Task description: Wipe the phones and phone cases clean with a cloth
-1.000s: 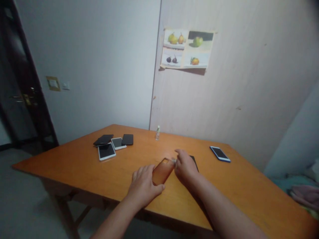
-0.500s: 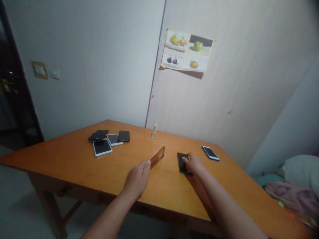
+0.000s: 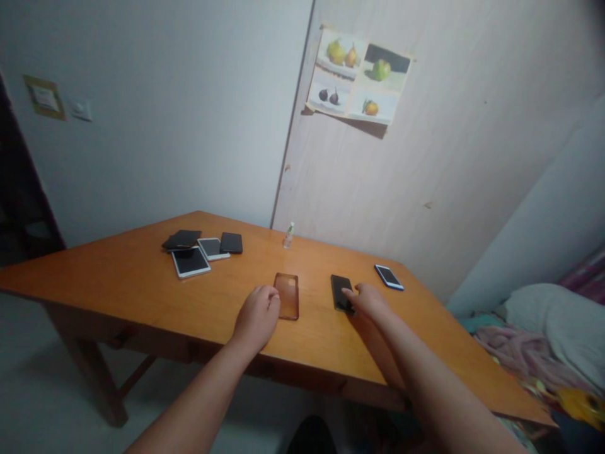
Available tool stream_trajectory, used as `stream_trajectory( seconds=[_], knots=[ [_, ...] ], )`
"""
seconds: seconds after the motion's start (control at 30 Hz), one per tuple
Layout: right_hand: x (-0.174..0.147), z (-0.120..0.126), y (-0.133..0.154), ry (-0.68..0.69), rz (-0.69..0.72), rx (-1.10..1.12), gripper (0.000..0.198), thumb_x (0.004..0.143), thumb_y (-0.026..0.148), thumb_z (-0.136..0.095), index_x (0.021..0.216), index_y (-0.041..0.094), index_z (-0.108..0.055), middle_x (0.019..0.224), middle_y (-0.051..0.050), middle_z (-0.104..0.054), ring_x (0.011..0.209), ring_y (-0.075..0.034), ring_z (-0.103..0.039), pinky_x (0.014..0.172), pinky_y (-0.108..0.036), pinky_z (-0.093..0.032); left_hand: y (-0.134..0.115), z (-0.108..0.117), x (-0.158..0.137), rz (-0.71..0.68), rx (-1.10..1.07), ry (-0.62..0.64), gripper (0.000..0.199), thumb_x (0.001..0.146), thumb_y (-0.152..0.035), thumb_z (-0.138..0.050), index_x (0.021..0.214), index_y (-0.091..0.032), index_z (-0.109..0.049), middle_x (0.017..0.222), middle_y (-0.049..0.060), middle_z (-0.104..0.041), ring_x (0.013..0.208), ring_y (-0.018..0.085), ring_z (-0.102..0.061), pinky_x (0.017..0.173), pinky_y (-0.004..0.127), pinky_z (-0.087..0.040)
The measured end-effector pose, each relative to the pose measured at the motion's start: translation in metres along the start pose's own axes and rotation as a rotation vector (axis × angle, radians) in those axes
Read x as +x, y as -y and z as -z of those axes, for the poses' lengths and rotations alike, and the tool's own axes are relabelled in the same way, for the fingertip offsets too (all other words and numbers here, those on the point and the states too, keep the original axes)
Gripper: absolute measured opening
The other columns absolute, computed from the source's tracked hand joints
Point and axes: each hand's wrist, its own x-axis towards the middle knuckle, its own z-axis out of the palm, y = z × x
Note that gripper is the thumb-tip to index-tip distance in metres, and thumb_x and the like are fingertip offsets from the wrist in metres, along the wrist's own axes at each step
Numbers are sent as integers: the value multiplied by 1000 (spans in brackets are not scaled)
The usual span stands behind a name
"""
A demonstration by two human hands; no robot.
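Note:
My left hand is closed on the left edge of a clear brownish phone case. The case lies flat or nearly flat at the tabletop, its camera cutout toward the far end. To its right, a black smartphone rests face up on the wooden table. My right hand grips the phone's right side, thumb over the screen; the other fingers are partly hidden.
Tablets, including a white one and a black one, lie at the left beside dark covers. A small clear bottle stands near the wall. A blue-edged phone lies far right. Bedding is beyond the table.
My left hand has lowered the phone case from a tilted, raised position to flat at the tabletop. The right hand stays at the black smartphone. The whole view has shifted slightly.

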Motion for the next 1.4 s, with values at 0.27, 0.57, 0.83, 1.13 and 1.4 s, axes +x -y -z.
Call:
stream_trajectory(
  seconds=[0.27,0.57,0.83,1.13,1.4],
  knots=[
    [-11,-7,35,46,4,-72,68,74,65,-70,117,13,-61,114,-21,-69,110,-35,-65,86,-42,-50,-8,2,-4,43,156,46,16,92,-27,-50,96,-21,-65,101,6,-69,98,22,-62,85,32,-43],
    [-25,-1,32,34,-15,-39,58,69,41,-73,120,16,-58,112,-18,-70,106,-35,-67,80,-40,-52,-15,4,-8,-25,185,106,14,87,-22,-52,94,-23,-63,98,3,-69,95,21,-63,82,31,-40],
    [-38,10,47,33,67,116,72,74,45,-67,136,14,-50,119,-18,-68,104,-30,-68,77,-34,-53,-24,6,-10,-60,210,156,14,82,-21,-59,93,-24,-67,99,5,-70,99,23,-62,84,33,-40],
    [-51,9,108,50,238,175,66,74,46,-69,134,21,-55,108,-11,-73,94,-25,-70,71,-29,-51,-31,10,-16,-64,244,169,17,87,-29,-54,81,-24,-69,92,5,-70,90,22,-64,75,31,-43],
    [-60,3,138,131,290,56,34,76,43,-64,103,26,-75,94,-8,-76,86,-26,-71,66,-29,-50,-35,10,-22,-16,299,194,28,89,-35,-49,84,-26,-75,90,7,-73,87,24,-67,72,32,-45]
  ],
)
